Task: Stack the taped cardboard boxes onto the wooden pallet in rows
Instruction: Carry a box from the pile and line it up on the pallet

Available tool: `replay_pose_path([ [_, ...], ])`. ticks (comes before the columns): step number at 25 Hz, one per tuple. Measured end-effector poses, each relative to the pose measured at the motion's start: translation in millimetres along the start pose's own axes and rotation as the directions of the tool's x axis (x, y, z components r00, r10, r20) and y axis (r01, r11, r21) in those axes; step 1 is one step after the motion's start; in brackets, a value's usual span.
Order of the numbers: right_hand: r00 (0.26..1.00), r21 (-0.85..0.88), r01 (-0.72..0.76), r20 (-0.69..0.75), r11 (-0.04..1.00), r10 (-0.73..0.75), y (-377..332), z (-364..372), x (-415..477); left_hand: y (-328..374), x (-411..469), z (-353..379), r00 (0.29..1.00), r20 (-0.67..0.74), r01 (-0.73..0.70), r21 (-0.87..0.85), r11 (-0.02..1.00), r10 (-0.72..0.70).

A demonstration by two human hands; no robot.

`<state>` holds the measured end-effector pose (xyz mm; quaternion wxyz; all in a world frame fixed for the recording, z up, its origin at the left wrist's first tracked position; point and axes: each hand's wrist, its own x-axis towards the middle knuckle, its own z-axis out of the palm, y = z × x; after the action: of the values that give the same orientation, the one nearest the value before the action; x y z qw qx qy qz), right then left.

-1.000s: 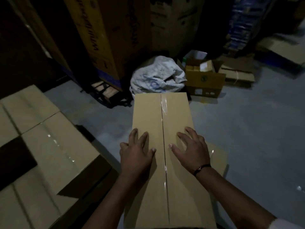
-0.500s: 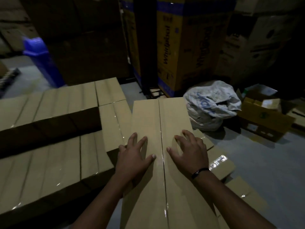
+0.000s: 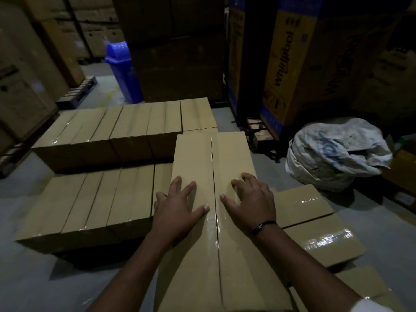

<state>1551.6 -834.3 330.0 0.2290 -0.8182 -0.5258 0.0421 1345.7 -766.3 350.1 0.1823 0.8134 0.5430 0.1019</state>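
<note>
We press our left hand and right hand palm-down, fingers spread wide, on top of the long tan tape-sealed cardboard box running from six toward twelve o'clock. Stacked rows of matching tan boxes sit at ten o'clock, and loose taped boxes lie at four.

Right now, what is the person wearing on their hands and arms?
No gloves: the left hand and right hand are bare. A thin dark wristband with a small pale mark circles the right wrist. Forearms are uncovered; a white sleeve edge shows on the right arm. No left sleeve is visible.
</note>
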Motion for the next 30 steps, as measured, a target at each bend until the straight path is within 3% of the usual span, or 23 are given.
replay_pose_path([
  [7, 0.998, -0.004, 0.037, 0.059, 0.999, -0.036, -79, 61, 41, -80, 39, -27, 0.994, -0.032, 0.107, -0.006, 0.994, -0.107],
  [17, 0.997, 0.031, 0.013, 0.073, 0.999, -0.015, -192, 161, 121, -206, 132, -66, 0.989, -0.005, 0.145, 0.055, 0.988, -0.145],
  [30, 0.991, 0.115, 0.060, 0.113, 0.992, -0.073, -193, 225, 219, -231, 233, -55, 0.970, 0.024, 0.238, 0.117, 0.964, -0.243],
])
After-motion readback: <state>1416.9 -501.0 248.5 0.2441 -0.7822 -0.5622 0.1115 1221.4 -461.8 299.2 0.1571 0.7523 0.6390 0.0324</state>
